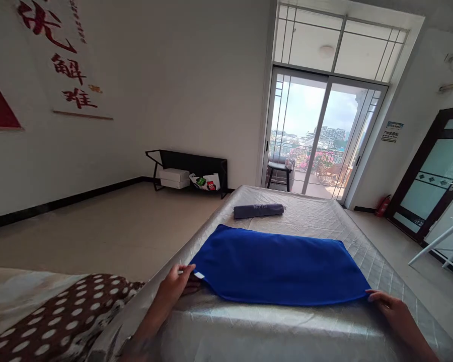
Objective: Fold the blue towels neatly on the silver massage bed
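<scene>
A blue cloth [283,266], like a towel, is spread out over a quilted, shiny grey mattress [305,332]. My left hand [175,284] pinches its near left corner, beside a small white tag [199,275]. At the near right corner, my right hand [388,304] grips the cloth between thumb and fingers. The near edge runs fairly straight between my hands, slightly sagging. Beyond the cloth lies a dark grey rolled-up bundle [258,211] with faint lettering on it.
Brown polka-dot fabric [75,311] lies at the lower left. By the far wall stands a black bench [192,161] with a white box [174,178] and a printed bag [206,182] underneath. White furniture legs [436,244] stand at right, near a fire extinguisher [382,206].
</scene>
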Demonstrator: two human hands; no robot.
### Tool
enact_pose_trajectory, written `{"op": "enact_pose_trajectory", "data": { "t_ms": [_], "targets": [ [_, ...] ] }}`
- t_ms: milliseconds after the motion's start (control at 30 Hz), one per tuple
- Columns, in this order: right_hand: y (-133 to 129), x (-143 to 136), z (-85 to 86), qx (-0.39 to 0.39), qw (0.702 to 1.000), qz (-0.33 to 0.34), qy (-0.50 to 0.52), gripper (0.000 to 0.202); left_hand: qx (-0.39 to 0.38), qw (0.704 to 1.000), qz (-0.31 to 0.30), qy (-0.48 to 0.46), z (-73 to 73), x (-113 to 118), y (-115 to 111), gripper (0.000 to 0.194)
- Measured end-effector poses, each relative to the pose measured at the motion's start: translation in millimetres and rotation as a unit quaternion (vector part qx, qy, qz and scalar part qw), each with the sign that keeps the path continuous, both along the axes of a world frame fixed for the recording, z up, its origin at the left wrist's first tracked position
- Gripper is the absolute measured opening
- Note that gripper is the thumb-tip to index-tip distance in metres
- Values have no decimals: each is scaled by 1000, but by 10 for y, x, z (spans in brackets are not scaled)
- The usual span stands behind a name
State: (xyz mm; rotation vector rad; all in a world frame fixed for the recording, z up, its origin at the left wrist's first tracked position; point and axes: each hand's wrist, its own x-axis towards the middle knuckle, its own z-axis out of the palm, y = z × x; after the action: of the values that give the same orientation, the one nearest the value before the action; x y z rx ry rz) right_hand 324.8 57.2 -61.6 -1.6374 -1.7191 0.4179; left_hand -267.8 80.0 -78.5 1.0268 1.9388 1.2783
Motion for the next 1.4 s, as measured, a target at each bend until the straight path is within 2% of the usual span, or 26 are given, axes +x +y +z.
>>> {"op": "enact_pose_trajectory", "data": {
  "t_ms": [100,233,300,400,500,633,700,800,933,1033,1167,1267,1333,1400],
  "targets": [
    [-46,82,-18,-16,1000,3,-15,29,-37,999,8,-26,-11,41,8,36],
    [-115,150,-26,-26,999,3,-39,26,-31,997,-26,61,7,17,-33,46],
    [-146,184,-31,-26,998,5,-54,25,-38,991,-61,111,16,-32,-48,41],
    [-181,262,-27,-34,995,0,-89,25,-87,969,-105,207,37,-109,-60,26],
    [-195,343,20,-43,989,-26,-142,27,-123,943,-91,295,51,-148,-70,31],
    [-131,245,144,-3,984,-52,-168,30,-127,932,-106,321,1,-141,-75,37],
    [-39,25,199,14,986,-35,-161,33,-105,931,-124,326,-49,-139,-73,35],
    [197,-496,228,6,988,29,-151,41,-80,930,-142,328,-103,-154,-77,31],
    [684,-1223,164,-13,975,128,-180,48,-86,933,-162,309,-76,-172,-107,28],
    [1092,-1545,71,-59,960,141,-234,53,-103,931,-176,302,-41,-180,-137,27],
    [1495,-1603,-73,-146,936,85,-308,56,-93,929,-161,321,-67,-244,-165,27],
    [1634,-1497,-191,-151,931,46,-330,56,-57,922,-122,363,-82,-271,-111,29],
    [1666,-1434,-266,-141,931,29,-336,57,-22,913,-119,390,-51,-202,18,30],
    [1670,-1403,-321,-130,931,23,-340,57,10,898,-154,413,11,-34,254,30]
  ]
}}
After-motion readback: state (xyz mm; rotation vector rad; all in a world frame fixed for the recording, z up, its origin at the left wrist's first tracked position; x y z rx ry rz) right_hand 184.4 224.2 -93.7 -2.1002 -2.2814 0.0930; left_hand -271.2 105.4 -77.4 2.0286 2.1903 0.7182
